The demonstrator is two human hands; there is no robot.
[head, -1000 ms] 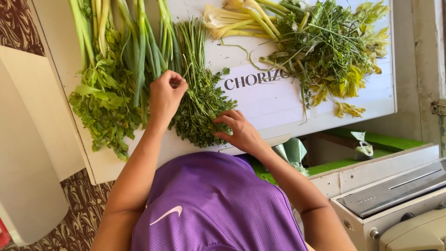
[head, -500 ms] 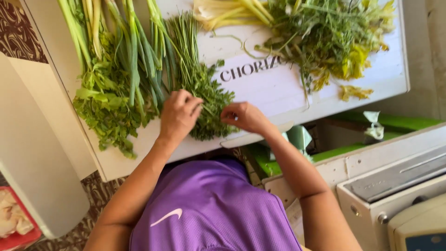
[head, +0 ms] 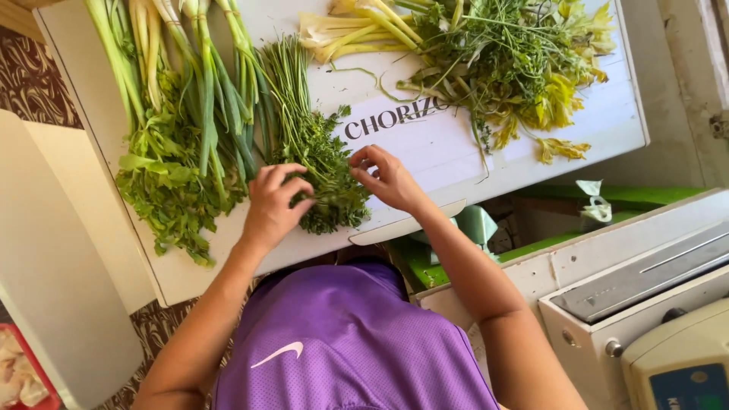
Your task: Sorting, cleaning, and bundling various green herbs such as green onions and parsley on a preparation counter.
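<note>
Nearest the camera is the purple shirt (head: 342, 342), with a grey machine (head: 645, 304) at the near right and a green strip (head: 531, 247) of surface beyond it. Both forearms reach away to the white board (head: 471, 152). The left hand (head: 275, 205) has its fingers curled onto the leafy end of the herb bunch (head: 315, 152), pinching a few sprigs; the right hand (head: 387, 178) touches the same leafy end from the right, its fingertips closed on a sprig. The bunch lies between the two hands, its long axis running from its near leaves to its far stems, tilted slightly left, and both hands are about equally close. Left of it lie leafy greens (head: 167, 182) and green onions (head: 190, 68). Far right sits a loose pile of yellowing trimmings (head: 524, 61). Dark lettering (head: 395, 118) runs across the board's middle.
</note>
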